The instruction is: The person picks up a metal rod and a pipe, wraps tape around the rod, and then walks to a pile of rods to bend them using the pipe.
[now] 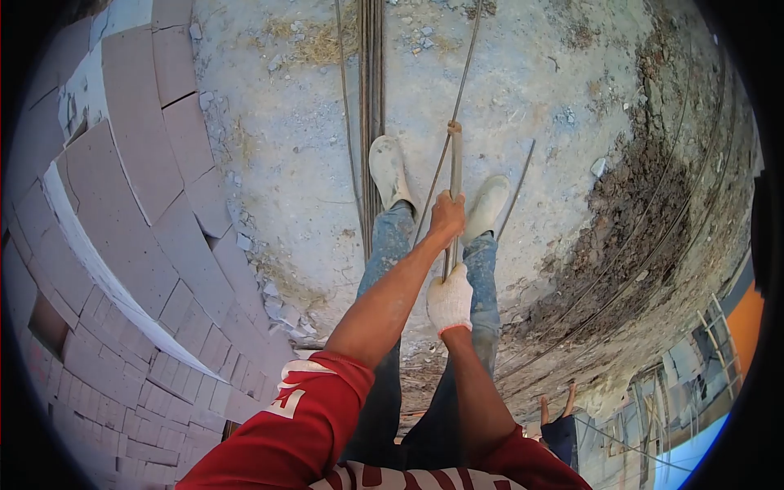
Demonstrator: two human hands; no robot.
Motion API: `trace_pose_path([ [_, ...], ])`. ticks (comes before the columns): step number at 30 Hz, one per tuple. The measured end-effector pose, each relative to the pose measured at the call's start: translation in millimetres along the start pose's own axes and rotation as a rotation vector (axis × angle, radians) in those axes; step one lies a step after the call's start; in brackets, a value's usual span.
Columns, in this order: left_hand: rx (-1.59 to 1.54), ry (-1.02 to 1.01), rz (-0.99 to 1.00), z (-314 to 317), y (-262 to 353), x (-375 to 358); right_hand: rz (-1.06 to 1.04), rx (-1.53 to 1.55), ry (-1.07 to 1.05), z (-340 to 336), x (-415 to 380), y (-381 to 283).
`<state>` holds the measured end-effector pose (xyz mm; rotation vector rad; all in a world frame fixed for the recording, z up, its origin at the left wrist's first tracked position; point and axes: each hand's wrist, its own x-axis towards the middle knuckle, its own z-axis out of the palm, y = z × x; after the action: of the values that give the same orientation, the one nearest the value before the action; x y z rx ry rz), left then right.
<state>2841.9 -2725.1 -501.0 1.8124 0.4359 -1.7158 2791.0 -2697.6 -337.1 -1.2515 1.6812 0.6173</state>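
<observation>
Both of my hands are closed around a metal bar with a notched head (456,155), like a rebar bending wrench. My bare left hand (447,216) grips its middle. Closer to my body, my right hand (450,299), in a white knitted glove, wraps round the lower part. The bar's head meets a thin steel rod (466,69), which runs on down past my left hand, slanting between my feet. My light boots, the left one (390,170) and the right one (487,204), stand on either side of the bar.
A bundle of steel rods (371,73) lies beside my left boot. Right of my other boot is a short rod piece (518,188). Stacked grey blocks (122,220) fill the left side. Dark soil (616,220) lies right, with a person (562,437) beyond.
</observation>
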Motion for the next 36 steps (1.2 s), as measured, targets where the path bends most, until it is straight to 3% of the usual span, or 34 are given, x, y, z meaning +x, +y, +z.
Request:
trace_pose_path([
  [6,0.121,0.044,0.089,-12.2,-19.8,26.2,0.018,-0.024,0.004,31.3,12.0,4.0],
  [10,0.113,-0.004,0.038,-30.3,-8.9,25.5,0.131,0.098,-0.012,59.0,18.6,-1.7],
  [16,0.207,0.031,0.099,-27.2,-42.8,40.6,0.095,0.149,0.011,74.8,22.9,25.1],
  [19,0.307,0.123,0.303,-16.4,-92.0,68.3,0.116,0.047,-0.011,81.8,33.6,47.6],
  [21,0.425,0.31,0.755,-21.1,-96.0,69.9,0.119,0.071,-0.009,92.3,37.0,50.7],
  [22,0.425,0.314,0.751,-24.2,-96.3,75.0,0.132,0.089,-0.013,97.7,36.7,53.8],
  [24,0.411,0.16,0.406,-29.1,-79.5,61.7,0.132,0.122,-0.03,88.1,28.4,37.5],
  [25,0.146,0.009,0.077,-32.8,-28.5,28.3,0.115,0.162,-0.032,76.6,25.3,28.2],
  [28,-0.045,-0.021,0.068,-41.2,-13.6,39.5,-0.019,0.2,0.0,50.2,20.8,13.3],
  [30,0.243,0.021,0.182,-57.9,-38.2,91.1,-0.042,0.227,-0.003,33.5,26.3,17.7],
  [32,0.689,0.483,0.568,-60.3,-42.4,101.9,0.004,0.187,-0.111,2.9,31.6,24.4],
  [35,0.631,0.36,0.461,-68.7,-31.0,131.9,-0.01,0.154,-0.169,-48.9,35.3,29.6],
  [36,0.703,0.266,0.559,-68.9,-38.5,149.7,-0.014,0.174,-0.166,-55.1,39.7,53.6],
])
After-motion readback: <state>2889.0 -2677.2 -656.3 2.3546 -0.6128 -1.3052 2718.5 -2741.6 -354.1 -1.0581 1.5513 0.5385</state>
